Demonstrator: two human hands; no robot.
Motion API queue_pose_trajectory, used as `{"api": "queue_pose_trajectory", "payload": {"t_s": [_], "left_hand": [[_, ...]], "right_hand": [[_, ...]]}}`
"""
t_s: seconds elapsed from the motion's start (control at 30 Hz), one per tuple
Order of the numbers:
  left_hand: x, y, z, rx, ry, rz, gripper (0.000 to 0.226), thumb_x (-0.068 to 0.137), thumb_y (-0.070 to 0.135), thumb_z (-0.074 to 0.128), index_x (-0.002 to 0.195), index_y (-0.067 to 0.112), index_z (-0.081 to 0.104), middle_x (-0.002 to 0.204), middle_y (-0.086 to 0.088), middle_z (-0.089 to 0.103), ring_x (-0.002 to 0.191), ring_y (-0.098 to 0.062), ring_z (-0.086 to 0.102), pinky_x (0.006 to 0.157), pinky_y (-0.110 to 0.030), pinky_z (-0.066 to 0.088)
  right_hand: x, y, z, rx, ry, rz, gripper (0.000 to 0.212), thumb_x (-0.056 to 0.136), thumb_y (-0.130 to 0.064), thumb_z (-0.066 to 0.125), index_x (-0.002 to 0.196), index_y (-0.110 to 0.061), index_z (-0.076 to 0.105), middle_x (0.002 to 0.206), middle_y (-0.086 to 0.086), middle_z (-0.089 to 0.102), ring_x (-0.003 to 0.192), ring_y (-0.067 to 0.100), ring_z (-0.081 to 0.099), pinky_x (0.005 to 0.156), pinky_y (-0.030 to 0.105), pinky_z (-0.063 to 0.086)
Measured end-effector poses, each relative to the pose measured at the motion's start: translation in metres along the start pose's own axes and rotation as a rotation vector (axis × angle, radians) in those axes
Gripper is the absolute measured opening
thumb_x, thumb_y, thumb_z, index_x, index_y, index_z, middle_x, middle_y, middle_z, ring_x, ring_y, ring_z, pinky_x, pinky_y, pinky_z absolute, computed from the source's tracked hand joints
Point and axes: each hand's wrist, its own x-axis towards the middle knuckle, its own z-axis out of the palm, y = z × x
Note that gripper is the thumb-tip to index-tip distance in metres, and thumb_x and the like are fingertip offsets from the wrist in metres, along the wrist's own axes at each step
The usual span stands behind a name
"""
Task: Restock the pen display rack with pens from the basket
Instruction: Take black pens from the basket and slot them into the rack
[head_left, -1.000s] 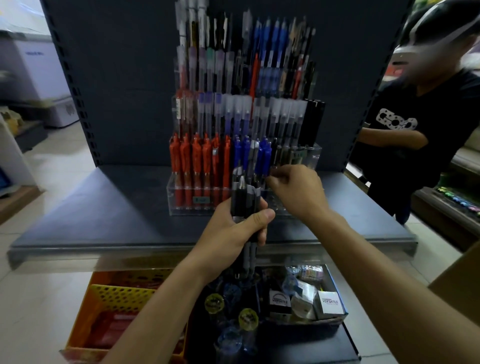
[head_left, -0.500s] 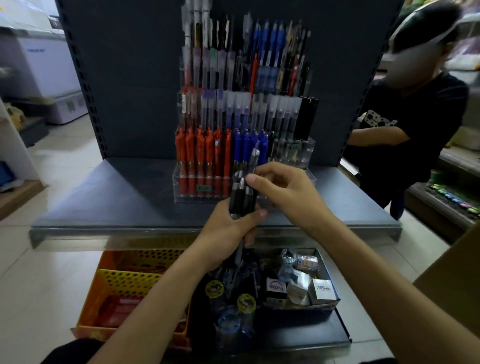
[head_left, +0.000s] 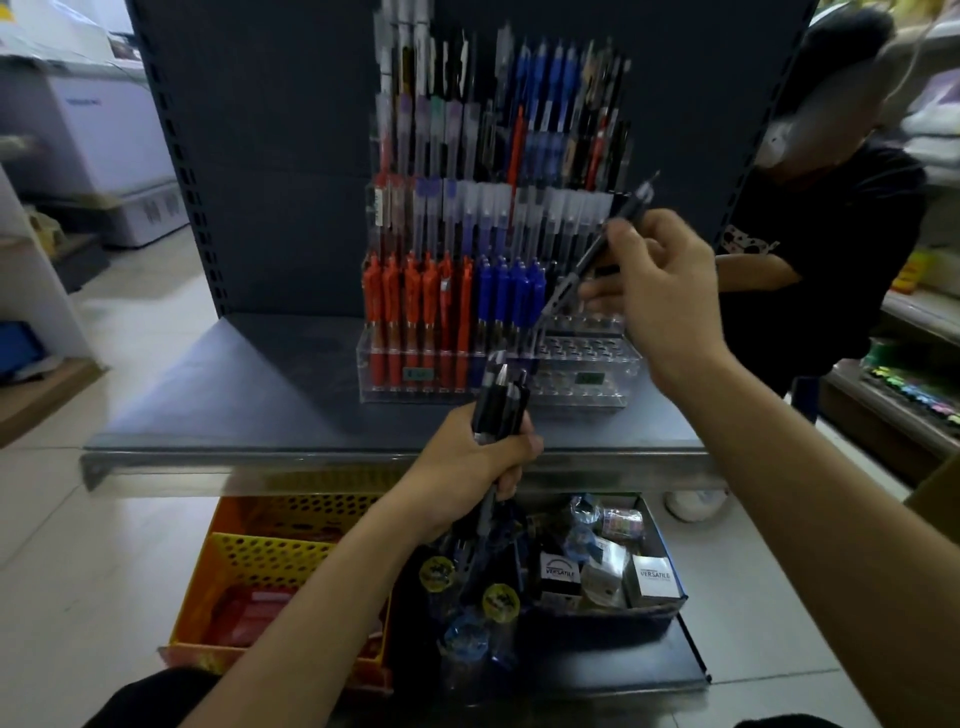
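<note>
A clear tiered pen rack (head_left: 582, 379) stands on the dark shelf (head_left: 249, 405), packed with red, blue, white and black pens; its lower right slots are bare. My left hand (head_left: 483, 467) grips a bundle of black pens (head_left: 501, 400) upright, in front of the rack's base. My right hand (head_left: 660, 280) pinches one black pen (head_left: 597, 249), tilted with its tip down over the bare right slots. Below the shelf sits a yellow-orange basket (head_left: 260, 561).
A dark tray (head_left: 670, 592) of small boxes and packets lies on the lower shelf beside the basket. A person in a black shirt (head_left: 821, 244) stands close at the right of the shelf. White cabinets stand at far left. Another display runs along the right edge.
My right hand pulled a single black pen out of the bundle and lifted it up and right toward the rack's bare slots. My left hand stayed put with the bundle.
</note>
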Motion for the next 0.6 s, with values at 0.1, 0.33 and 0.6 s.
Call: {"api": "queue_pose_trajectory", "payload": {"t_s": [0.1,0.33,0.6], "left_hand": [[0.001,0.002,-0.001,-0.004,0.008,0.016,0.013,0.094,0.009,0.058,0.083,0.01,0.053,0.053,-0.002,0.044,0.049,-0.017,0.043,0.056,-0.029,0.042],[0.006,0.001,0.001,-0.012,0.023,0.077,0.015,0.097,0.013,0.055,0.082,0.012,0.052,0.057,-0.002,0.042,0.051,-0.016,0.042,0.055,-0.03,0.04],[0.014,0.012,-0.008,-0.121,0.131,0.154,0.014,0.097,0.013,0.055,0.084,0.014,0.052,0.058,0.003,0.042,0.051,-0.014,0.041,0.053,-0.027,0.039]], "right_hand": [[0.003,0.011,-0.001,-0.125,0.049,-0.034,0.017,0.1,-0.022,0.053,0.085,-0.015,0.051,0.074,0.009,0.061,0.064,0.025,0.07,0.061,0.039,0.06],[0.005,0.04,0.004,-0.342,0.046,-0.041,0.018,0.1,-0.022,0.054,0.091,-0.007,0.055,0.079,0.009,0.066,0.067,0.012,0.069,0.069,0.047,0.059],[0.02,0.068,0.017,-0.602,-0.109,-0.032,0.022,0.098,-0.027,0.056,0.078,-0.017,0.055,0.071,0.003,0.065,0.07,0.025,0.064,0.067,0.042,0.055]]}}
